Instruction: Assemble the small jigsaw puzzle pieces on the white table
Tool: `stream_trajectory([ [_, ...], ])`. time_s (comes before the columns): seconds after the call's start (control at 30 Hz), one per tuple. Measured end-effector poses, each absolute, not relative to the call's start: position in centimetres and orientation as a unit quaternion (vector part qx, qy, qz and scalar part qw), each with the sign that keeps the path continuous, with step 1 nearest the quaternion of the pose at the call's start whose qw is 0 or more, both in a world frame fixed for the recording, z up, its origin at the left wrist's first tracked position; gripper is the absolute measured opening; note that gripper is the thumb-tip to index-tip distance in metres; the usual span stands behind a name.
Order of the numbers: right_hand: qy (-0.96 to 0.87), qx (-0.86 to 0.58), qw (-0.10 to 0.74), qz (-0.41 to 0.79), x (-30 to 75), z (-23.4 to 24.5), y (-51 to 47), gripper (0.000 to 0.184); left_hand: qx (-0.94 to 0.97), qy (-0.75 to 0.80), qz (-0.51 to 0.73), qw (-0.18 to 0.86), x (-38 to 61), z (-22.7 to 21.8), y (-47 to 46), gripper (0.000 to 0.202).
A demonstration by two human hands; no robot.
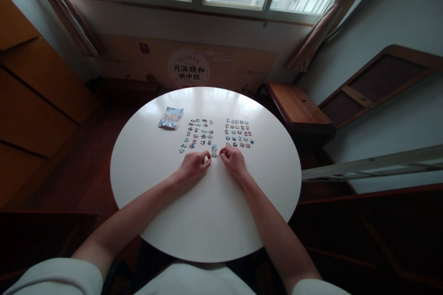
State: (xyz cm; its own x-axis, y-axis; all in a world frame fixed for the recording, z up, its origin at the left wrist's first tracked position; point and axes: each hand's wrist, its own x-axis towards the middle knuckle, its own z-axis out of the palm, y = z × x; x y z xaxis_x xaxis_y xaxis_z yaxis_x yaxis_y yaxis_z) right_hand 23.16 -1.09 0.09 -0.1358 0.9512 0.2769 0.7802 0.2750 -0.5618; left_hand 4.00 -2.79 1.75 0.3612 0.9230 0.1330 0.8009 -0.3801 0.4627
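A small joined strip of jigsaw puzzle pieces point(214, 150) lies on the white round table point(207, 221), between my two hands. Just left of the strip is my left hand point(196, 163), its fingers curled and thumb bent toward the index finger. On the other side my right hand point(234, 158) is closed in a pinch, fingertips close to the strip's right edge. Whether either hand has a piece in it is too small to tell. Loose puzzle pieces point(202, 136) are spread in rows beyond my left hand. A second block of loose pieces point(237, 133) lies beyond my right hand.
A colourful printed packet point(170, 118) lies at the table's far left. Behind the table's right side stands a wooden bench or low cabinet point(294, 106). A printed cardboard panel point(221, 67) leans below the windows. Orange cabinets point(38, 87) stand at left.
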Motion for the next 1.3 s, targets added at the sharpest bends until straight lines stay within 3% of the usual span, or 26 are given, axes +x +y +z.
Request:
stream_trajectory([
  [1.3, -0.736, -0.585, 0.306, 0.150, 23.15, 0.37, -1.21, 0.014, 0.813, 0.520, 0.207, 0.161, 3.88, 1.11, -2.61, 0.021],
])
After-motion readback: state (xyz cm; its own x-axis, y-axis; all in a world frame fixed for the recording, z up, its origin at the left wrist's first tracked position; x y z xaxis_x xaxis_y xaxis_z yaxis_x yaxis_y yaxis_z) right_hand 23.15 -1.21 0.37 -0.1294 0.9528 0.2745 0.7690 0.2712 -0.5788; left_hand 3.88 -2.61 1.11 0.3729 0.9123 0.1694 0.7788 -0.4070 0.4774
